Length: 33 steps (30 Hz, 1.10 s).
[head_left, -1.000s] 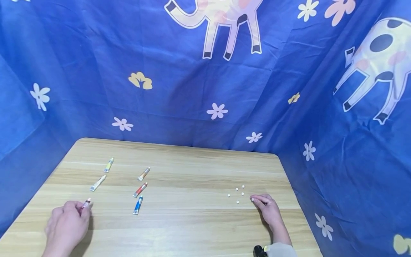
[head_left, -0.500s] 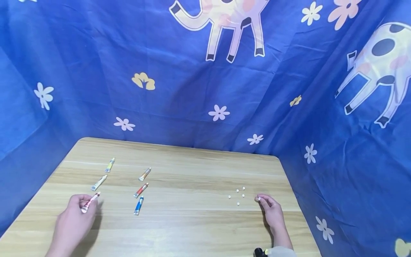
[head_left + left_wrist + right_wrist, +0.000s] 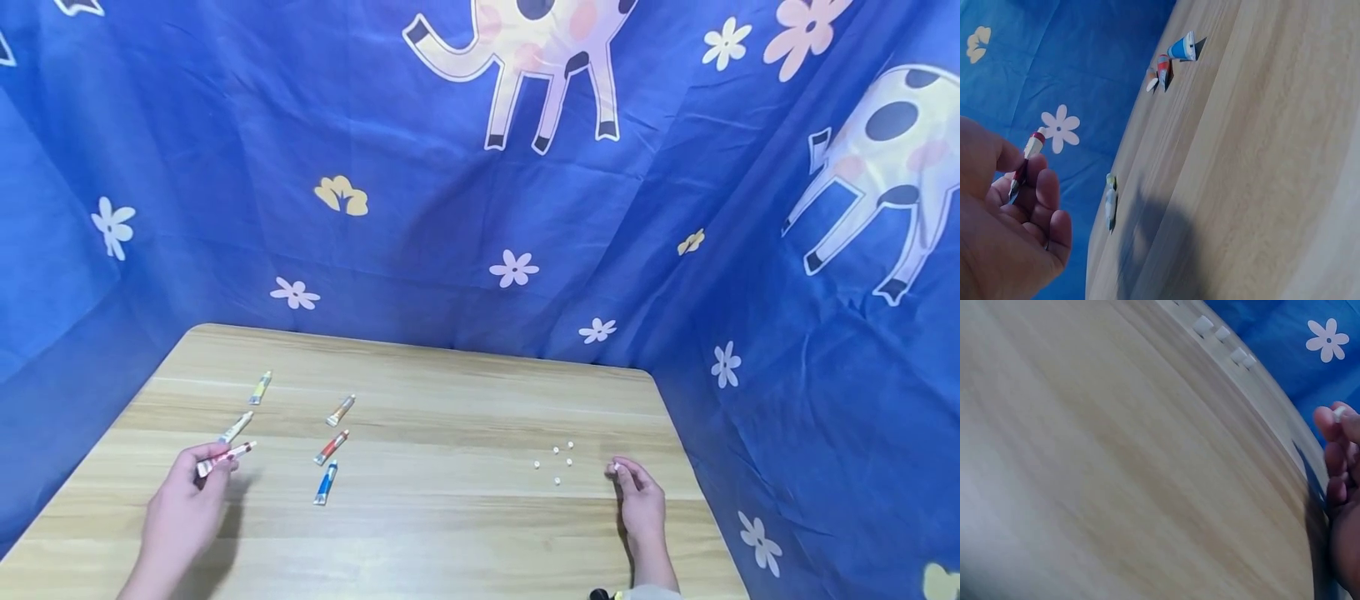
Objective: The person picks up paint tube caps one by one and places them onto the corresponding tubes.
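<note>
My left hand (image 3: pixel 183 500) pinches a small dark red and white paint tube (image 3: pixel 225 457) between thumb and fingers, above the left of the table. In the left wrist view the tube (image 3: pixel 1034 147) slants upward, its pale neck end on top. Close behind it lies a white tube (image 3: pixel 236 427), partly overlapped by the held one. At the right, my right hand (image 3: pixel 641 504) pinches a tiny white cap (image 3: pixel 617 467) between thumb and forefinger; the right wrist view shows that cap (image 3: pixel 1339 413) at the fingertips. To its left, several similar white caps (image 3: pixel 557 481) are scattered on the table.
A yellow tube (image 3: pixel 260 388) lies at the far left of the wooden table (image 3: pixel 450 517). Orange (image 3: pixel 341 410), red (image 3: pixel 332 447) and blue (image 3: pixel 326 483) tubes form a column left of centre. A blue printed curtain (image 3: pixel 420 217) stands behind and at both sides.
My left hand has lifted the dark red tube and carried it right and forward, turning it into fuller view. The right hand, with the cap, has shifted slightly right, away from the other caps.
</note>
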{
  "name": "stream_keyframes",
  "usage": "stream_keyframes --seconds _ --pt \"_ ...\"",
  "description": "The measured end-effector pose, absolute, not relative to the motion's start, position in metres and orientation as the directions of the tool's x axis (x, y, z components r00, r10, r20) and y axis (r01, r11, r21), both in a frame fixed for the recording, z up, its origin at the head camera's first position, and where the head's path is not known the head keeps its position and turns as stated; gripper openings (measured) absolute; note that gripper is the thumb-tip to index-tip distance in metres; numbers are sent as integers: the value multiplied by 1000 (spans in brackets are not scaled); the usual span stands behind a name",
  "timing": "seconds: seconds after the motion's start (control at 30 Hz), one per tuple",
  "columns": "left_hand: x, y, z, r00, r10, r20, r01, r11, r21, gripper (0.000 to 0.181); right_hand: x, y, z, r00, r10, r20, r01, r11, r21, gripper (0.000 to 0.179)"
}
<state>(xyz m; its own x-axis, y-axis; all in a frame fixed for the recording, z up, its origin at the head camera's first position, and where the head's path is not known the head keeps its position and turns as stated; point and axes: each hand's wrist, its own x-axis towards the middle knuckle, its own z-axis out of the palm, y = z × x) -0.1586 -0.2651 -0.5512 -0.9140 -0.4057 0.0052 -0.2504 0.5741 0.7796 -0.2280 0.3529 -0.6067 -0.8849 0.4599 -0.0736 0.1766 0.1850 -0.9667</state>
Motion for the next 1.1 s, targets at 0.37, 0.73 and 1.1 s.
stream_keyframes --seconds 0.37,0.73,1.1 --pt "-155 -249 -548 -926 -378 -11 -226 529 818 42 -221 347 -605 -788 614 -50 25 -50 -998 31" --pt "-152 -238 -547 -932 -358 -52 -212 425 880 42 -216 327 -589 -801 593 -77 -230 -425 -876 16" --pt "-153 -219 -541 -927 -366 -78 -239 419 876 48 -215 309 -572 -831 547 -105 -337 -643 -688 18"
